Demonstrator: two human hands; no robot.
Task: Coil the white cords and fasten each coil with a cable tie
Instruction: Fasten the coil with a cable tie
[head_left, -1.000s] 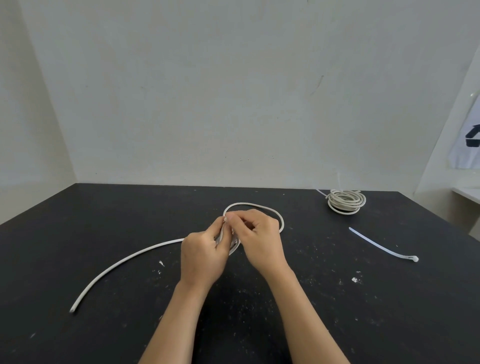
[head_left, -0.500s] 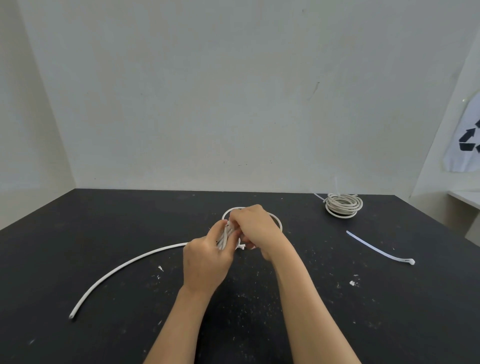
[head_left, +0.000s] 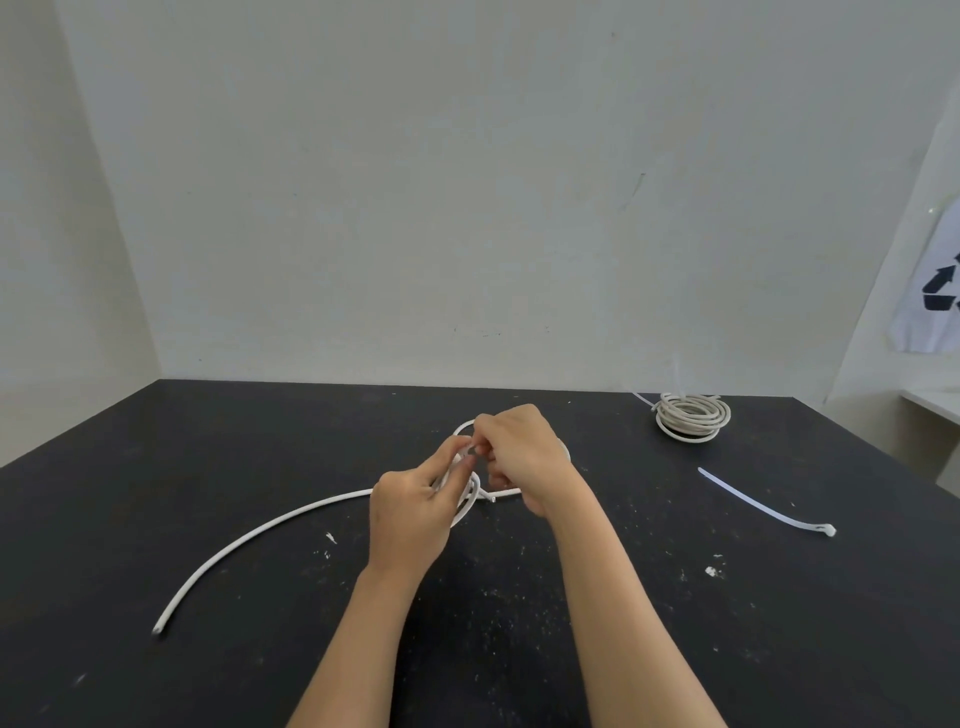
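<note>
- L hand (head_left: 410, 514) grips cord (head_left: 260, 535) loops, fingers curled; R hand (head_left: 519, 462) pinches same cord.
- Table (head_left: 156, 467): coil (head_left: 691, 415) far R, tie (head_left: 763, 501) near it.

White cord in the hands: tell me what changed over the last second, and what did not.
The right hand lifted and swung farther over the loop of the white cord, hiding most of it, still pinching cord beside the left hand, which kept its grip on the gathered turns. Unchanged: the cord's long tail on the table, the far coil, the loose cable tie.
</note>
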